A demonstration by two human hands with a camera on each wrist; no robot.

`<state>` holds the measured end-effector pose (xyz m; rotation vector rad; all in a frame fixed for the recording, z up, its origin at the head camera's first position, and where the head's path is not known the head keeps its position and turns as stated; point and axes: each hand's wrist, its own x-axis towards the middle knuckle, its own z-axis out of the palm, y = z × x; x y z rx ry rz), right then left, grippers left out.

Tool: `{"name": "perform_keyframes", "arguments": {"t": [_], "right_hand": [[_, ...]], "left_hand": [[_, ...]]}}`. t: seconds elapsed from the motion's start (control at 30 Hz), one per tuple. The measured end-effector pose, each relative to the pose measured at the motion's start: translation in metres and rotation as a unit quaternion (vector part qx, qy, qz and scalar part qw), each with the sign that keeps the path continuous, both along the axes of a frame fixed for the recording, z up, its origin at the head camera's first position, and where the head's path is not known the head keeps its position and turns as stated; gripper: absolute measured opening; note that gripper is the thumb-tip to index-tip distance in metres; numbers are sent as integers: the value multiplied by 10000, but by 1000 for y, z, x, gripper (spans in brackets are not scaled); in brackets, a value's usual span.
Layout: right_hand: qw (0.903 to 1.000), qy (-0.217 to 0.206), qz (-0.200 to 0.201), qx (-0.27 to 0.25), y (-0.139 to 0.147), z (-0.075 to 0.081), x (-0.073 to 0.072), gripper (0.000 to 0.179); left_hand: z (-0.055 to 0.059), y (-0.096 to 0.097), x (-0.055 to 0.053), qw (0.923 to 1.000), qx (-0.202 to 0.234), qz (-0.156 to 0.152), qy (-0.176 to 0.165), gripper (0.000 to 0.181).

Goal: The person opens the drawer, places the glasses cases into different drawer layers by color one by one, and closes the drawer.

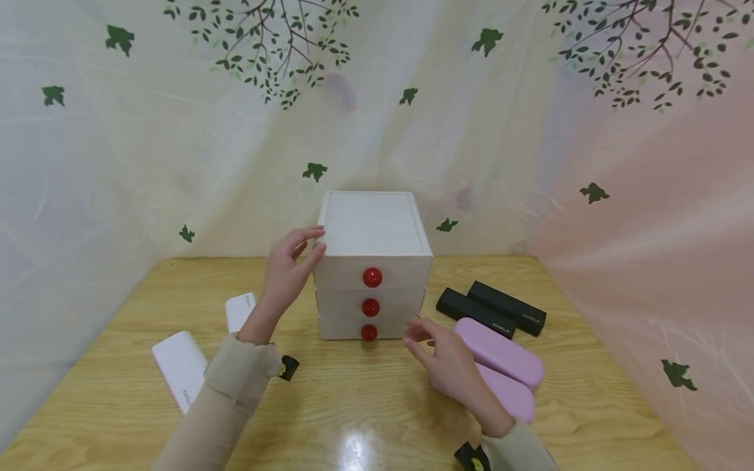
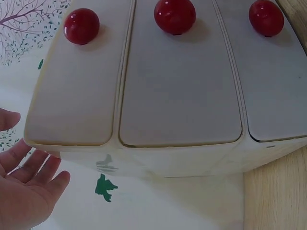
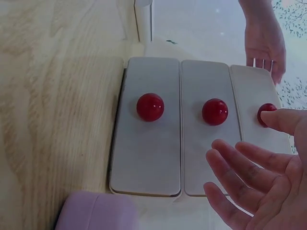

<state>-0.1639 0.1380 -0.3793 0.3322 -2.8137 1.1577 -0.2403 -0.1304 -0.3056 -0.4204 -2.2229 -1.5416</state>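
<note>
A white cabinet of three small drawers (image 1: pixel 377 226) stands on the wooden table, each drawer front carrying a round red knob (image 1: pixel 372 277). All three drawers look closed. My left hand (image 1: pixel 288 268) touches the upper left edge of the cabinet, its fingers at the top and side. In the left wrist view those fingers (image 2: pixel 36 167) reach behind the cabinet's edge. My right hand (image 1: pixel 444 356) hovers in front of the lower right corner with fingers loosely bent and nothing in them. The right wrist view shows its spread fingers (image 3: pixel 249 177) before the drawer fronts.
Right of the cabinet lie two black boxes (image 1: pixel 506 307) and two pink cases (image 1: pixel 501 353), close to my right hand. On the left are a larger white box (image 1: pixel 179 366) and a smaller white box (image 1: pixel 239 311), partly behind my left forearm. A leaf-printed curtain (image 1: pixel 377 131) hangs behind the table.
</note>
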Motion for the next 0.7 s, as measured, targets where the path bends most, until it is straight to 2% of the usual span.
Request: {"name": "perform_keyframes", "arguments": {"t": [0.3,0.7], "right_hand": [[9979,-384,124,-507,-8,10,-8,33],[9942,-123,355,-1008,-23,17,-23,32]], "left_hand": [[-5,2,-8,9999,38,-71,-89,30],[-16,2,-15,9986,349,-386,-87,34]]}}
